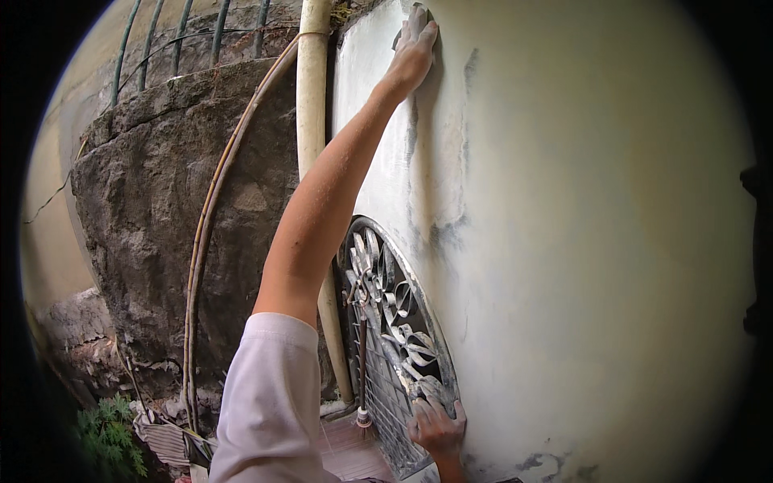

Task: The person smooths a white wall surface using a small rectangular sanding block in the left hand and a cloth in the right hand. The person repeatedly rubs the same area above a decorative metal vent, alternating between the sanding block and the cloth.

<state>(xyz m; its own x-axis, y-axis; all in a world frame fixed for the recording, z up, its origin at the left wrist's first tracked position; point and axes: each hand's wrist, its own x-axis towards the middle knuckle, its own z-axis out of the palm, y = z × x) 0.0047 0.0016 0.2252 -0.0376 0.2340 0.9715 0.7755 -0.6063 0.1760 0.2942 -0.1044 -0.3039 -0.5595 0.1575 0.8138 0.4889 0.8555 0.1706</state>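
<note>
My left hand [415,50], powdered with pale dust, is stretched high against the pale wall [596,233]. Under its fingers it presses a dark flat piece, apparently sandpaper [397,38], to the wall; most of the piece is covered by the hand. Below, my right hand [437,427], also dusty, has its fingers closed on the lower part of the metal gate [400,463] beside the wall. White-smeared scrollwork and a curved rim top this gate. Whitish patches and dark streaks mark the wall beneath my left hand.
A cream pipe [312,97] stands left of the wall, with thin bent canes [196,266] beside it. Farther left rises a rough stone wall [177,193] topped by metal bars. A broom [363,414] is behind the gate; a green plant [113,439] grows at lower left.
</note>
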